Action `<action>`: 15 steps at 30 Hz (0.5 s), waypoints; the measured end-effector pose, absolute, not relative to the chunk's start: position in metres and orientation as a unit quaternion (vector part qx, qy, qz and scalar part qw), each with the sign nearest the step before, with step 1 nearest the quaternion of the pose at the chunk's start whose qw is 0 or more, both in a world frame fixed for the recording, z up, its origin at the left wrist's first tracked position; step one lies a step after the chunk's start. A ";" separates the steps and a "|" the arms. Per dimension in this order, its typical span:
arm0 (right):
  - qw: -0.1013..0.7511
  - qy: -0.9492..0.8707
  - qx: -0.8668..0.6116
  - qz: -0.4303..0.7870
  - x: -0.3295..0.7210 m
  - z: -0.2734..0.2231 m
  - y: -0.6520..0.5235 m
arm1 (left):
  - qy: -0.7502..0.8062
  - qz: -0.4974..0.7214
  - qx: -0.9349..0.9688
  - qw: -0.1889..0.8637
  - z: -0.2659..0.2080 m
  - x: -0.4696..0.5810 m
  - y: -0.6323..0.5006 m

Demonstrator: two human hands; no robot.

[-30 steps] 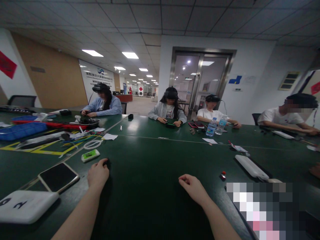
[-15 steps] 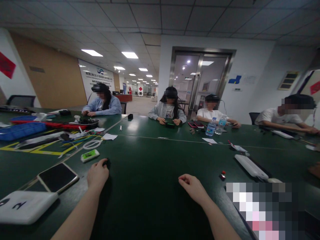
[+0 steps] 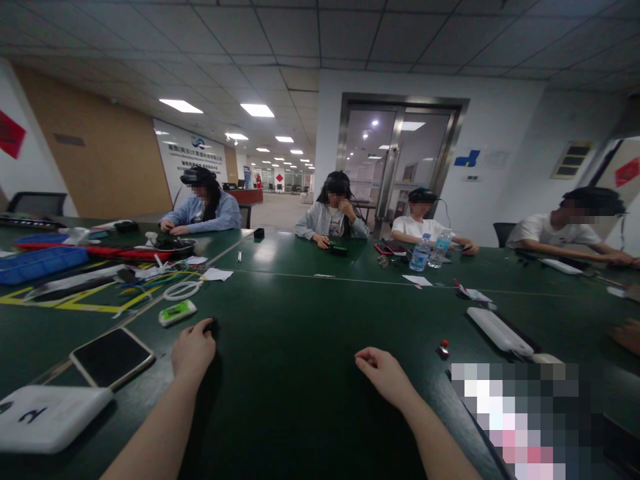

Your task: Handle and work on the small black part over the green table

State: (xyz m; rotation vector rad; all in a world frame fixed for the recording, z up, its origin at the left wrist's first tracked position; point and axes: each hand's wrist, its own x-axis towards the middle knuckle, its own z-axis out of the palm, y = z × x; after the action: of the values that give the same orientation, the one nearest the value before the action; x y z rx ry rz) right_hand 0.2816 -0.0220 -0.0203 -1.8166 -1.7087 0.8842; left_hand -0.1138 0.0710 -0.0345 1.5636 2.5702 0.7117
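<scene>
Left hand (image 3: 194, 347) pinching some dark bit (image 3: 213, 324), green pack (image 3: 177, 313) just beside; right hand (image 3: 384, 375) fingers curled together, red-topped thingy (image 3: 443, 350) nearby.

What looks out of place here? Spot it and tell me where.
The coloured wires sprawl in a loose tangle to the right of the blue tray, untidy rather than coiled like the white cable beside them. Around the left hand and right hand, I see no spill or damage.

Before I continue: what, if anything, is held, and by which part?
Left hand seems to pinch a small dark object, gripped part unclear; right hand shows nothing held.
</scene>
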 end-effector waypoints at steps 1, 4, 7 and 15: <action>0.243 -0.625 -0.667 0.324 0.281 -0.020 -0.022 | 0.832 0.232 0.504 0.022 -0.035 -0.114 0.071; 0.238 -0.623 -0.669 0.328 0.280 -0.017 -0.022 | 0.836 0.233 0.497 0.019 -0.034 -0.113 0.070; 0.238 -0.622 -0.669 0.330 0.278 -0.014 -0.023 | 0.836 0.229 0.498 0.012 -0.035 -0.113 0.070; 0.238 -0.620 -0.667 0.337 0.280 -0.016 -0.023 | 0.838 0.224 0.497 0.033 -0.033 -0.112 0.069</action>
State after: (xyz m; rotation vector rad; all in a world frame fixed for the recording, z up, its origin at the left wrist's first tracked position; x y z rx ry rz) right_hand 0.2798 -0.0230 -0.0159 -1.8283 -1.6984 0.9245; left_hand -0.1122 0.0691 -0.0325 1.5289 2.5788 0.6910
